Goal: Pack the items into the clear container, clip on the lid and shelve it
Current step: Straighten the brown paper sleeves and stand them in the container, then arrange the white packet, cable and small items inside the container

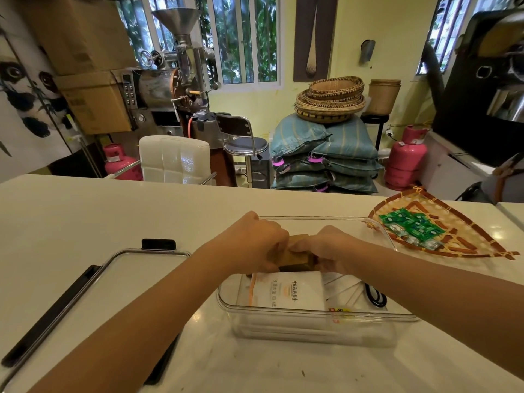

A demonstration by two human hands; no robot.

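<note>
Both hands are meeting over the middle of the clear container (pixel 317 324), which is sitting on the white counter (pixel 85 211) directly in front of the person. The left hand (pixel 256 242) and the right hand (pixel 326 248) are each gripping one end of a brown paper packet (pixel 296 255), fingers curled and clamped onto it. The packet is lying between the two sets of fingers, its middle showing in the gap between the knuckles, and it is hovering above the container's open top or just inside its rim; which one is hard to tell, since the hands are covering its edges.

Inside the container, a white pouch (pixel 286 293) with printed characters is lying flat against the bottom, just below the packet. To its right, more white packets (pixel 346 290) are fanning out, with a black looped cord (pixel 375 297) resting on them.

The lid (pixel 119 268), clear with black clips, is lying flat on the counter to the left of the container, partly under the left forearm. To the right, a woven bamboo tray (pixel 465 248) is sitting just beside the container's far corner, holding a pile of green sachets (pixel 411 226).
</note>
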